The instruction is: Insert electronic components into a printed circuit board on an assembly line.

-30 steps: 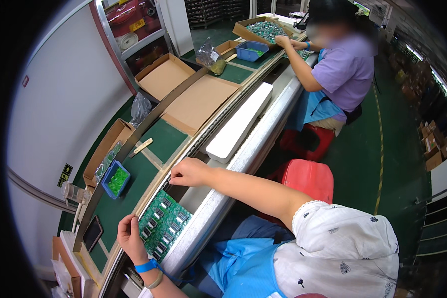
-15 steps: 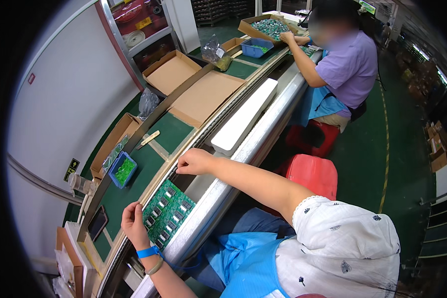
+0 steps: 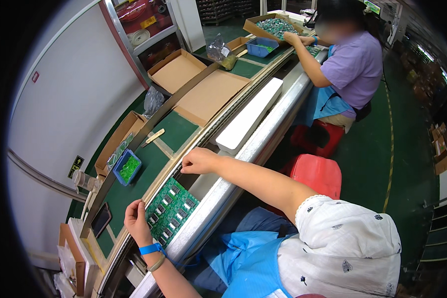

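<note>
A green circuit board (image 3: 173, 214) with rows of small black-and-white display parts lies tilted along the near side of the bench, between my two hands. My left hand (image 3: 138, 222), with a blue band at its wrist, is closed at the board's left edge, thumb and fingers drawn together. Just beyond the far end of the board is my right hand (image 3: 200, 161), its fingers curled in and pinched downward. Whatever either hand pinches is too small or hidden to make out. A blue bin (image 3: 118, 174) of bright green small parts (image 3: 129, 168) sits to the left of the board.
Behind my right hand lies a long white tray (image 3: 251, 116). A knife-like tool (image 3: 154, 137), a phone (image 3: 101, 219) and flat cardboard (image 3: 208, 99) rest on the bench. A co-worker (image 3: 355, 64) sits further along, near a box of parts (image 3: 278, 27). A red stool (image 3: 317, 174) stands right.
The whole view has shifted slightly, so things appear a little further right. Both hands keep nearly the same pose beside the circuit board.
</note>
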Demonstrator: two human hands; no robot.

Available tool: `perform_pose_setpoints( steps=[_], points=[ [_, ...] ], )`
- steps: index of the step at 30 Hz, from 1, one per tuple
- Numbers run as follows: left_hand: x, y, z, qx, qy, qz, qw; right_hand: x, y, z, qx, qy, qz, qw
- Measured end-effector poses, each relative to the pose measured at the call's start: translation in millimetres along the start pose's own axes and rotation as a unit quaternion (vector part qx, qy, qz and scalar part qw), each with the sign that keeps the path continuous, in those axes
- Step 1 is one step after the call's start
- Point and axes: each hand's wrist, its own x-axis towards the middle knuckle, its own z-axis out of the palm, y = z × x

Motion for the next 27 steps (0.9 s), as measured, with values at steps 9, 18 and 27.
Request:
perform_pose_setpoints(
  steps=[9,18,27],
  points=[
    [-5.5,7.2,4.3,0.004,-0.013,0.005,1.0,-4.0,-0.1,-1.1,-0.004,0.005,-0.014,1.0],
    [-5.0,10.7,7.8,0.046,-0.021,0.026,0.998,-0.5,9.1,-1.3,-0.029,-0.008,-0.041,0.999],
    [-6.1,26.8,14.8,0.198,-0.069,0.106,0.972,2.7,-43.9,-10.8,0.066,0.162,-0.062,0.983]
  ],
)
